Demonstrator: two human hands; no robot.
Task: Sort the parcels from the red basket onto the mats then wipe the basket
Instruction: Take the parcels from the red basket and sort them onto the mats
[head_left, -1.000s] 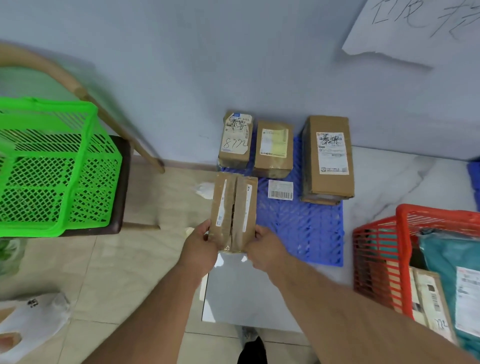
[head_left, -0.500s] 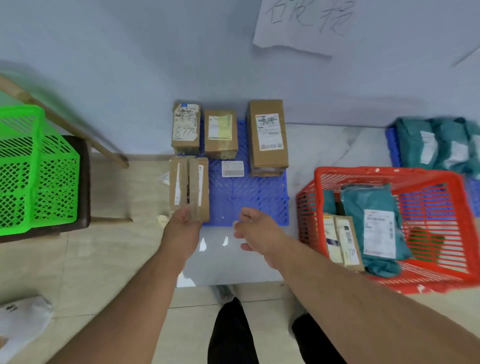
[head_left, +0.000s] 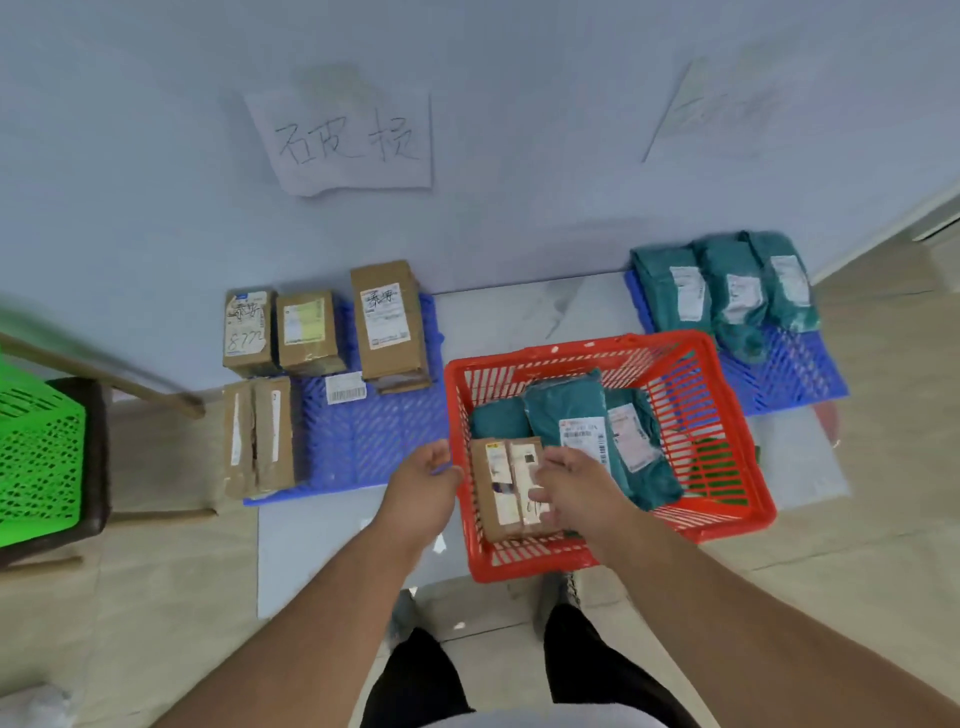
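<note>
The red basket (head_left: 727, 499) stands on the floor in front of me and holds a taped brown box (head_left: 501, 488) and several teal bags (head_left: 566, 405). My right hand (head_left: 576, 491) hovers over the brown box inside the basket, fingers loosely spread, holding nothing. My left hand (head_left: 423, 491) is just left of the basket's rim, relaxed and empty. The left blue mat (head_left: 374, 441) carries several brown boxes, with a split brown box (head_left: 257, 436) at its near left edge. The right blue mat (head_left: 789, 379) holds three teal bags (head_left: 727, 291).
A green basket (head_left: 39, 457) sits on a dark stool (head_left: 96, 467) at far left, with a wooden pole leaning beside it. Two handwritten paper signs (head_left: 345, 140) hang on the wall above the mats. My legs are below the basket.
My left hand let go of the split brown box, which now lies on the left mat. Both hands moved right to the red basket, and my view swung right.
</note>
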